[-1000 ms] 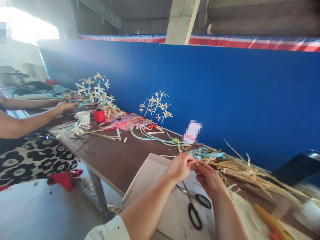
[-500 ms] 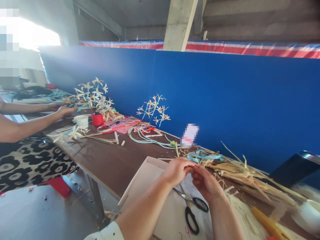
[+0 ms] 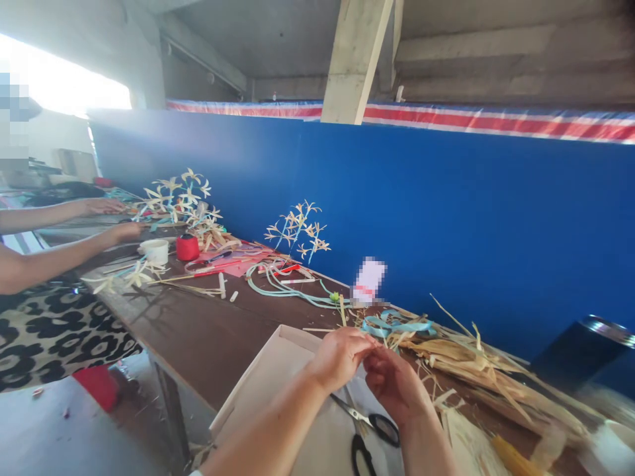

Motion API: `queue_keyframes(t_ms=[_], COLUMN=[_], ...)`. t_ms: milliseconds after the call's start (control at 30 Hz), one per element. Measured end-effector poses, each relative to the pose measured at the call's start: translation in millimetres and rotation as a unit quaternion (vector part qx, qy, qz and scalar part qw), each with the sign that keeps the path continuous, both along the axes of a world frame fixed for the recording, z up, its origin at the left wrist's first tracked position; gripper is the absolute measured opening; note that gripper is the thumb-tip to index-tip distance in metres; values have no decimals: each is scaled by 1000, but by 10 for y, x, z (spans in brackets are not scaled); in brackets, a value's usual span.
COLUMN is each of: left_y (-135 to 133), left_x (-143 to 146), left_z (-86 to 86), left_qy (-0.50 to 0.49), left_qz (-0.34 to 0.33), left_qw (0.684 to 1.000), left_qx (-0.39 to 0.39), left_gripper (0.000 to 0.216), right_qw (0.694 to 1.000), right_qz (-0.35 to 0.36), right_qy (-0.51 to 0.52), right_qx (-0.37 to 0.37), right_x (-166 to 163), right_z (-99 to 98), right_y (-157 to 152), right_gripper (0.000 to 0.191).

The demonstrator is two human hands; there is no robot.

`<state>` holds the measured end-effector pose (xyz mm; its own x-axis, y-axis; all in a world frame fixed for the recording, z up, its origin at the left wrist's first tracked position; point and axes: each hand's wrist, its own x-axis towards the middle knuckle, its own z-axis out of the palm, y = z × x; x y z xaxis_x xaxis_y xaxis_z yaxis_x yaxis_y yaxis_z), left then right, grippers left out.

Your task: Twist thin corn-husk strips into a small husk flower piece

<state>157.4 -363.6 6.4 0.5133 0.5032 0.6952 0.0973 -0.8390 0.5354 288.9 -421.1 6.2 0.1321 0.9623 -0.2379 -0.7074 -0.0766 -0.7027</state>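
Note:
My left hand [image 3: 342, 357] and my right hand [image 3: 391, 380] meet fingertip to fingertip above a shallow white box lid [image 3: 262, 377]. Fingers on both are closed in a pinch. Whatever lies between them is too small or too hidden to make out. Black-handled scissors [image 3: 366, 418] rest in the lid just below my hands, with the blades partly open. Dry husk strips [image 3: 461, 357] lie on the table to the right of my right hand. A light-blue ribbon [image 3: 397, 324] is curled just beyond my fingers.
At the left, a co-worker's hands [image 3: 126, 231] reach over the brown table [image 3: 208, 337]. Husk flowers [image 3: 300, 228] stand before the blue partition [image 3: 446, 218]. A red thread spool [image 3: 187, 248], white cup [image 3: 155, 251] and pale-blue cords [image 3: 278, 294] lie farther back. A yellow-handled tool [image 3: 516, 456] is at lower right.
The whole view has shifted, so things sit lower and slightly left. My hands stay pinched together over the lid. The co-worker's hands have moved apart.

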Motion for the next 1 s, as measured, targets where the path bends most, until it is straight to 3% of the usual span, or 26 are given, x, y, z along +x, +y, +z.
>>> queue_keyframes(t_ms=[367, 500, 700, 1000], left_y=[-59, -91, -104, -107], left_x=[53, 57, 71, 159], left_z=[14, 17, -24, -37], left_qy=[3, -34, -50, -95], left_qz=[53, 61, 84, 60], left_qw=[998, 995, 991, 961], left_qx=[-46, -67, -92, -252], left_gripper=[22, 24, 24, 19], right_qw=[999, 998, 992, 992], right_qz=[-6, 21, 68, 54], right_qy=[38, 65, 109, 110], right_qx=[4, 14, 12, -9], right_x=[13, -9, -54, -39], right_z=[-170, -217, -208, -262], right_y=[69, 95, 130, 134], right_gripper=[23, 16, 20, 27])
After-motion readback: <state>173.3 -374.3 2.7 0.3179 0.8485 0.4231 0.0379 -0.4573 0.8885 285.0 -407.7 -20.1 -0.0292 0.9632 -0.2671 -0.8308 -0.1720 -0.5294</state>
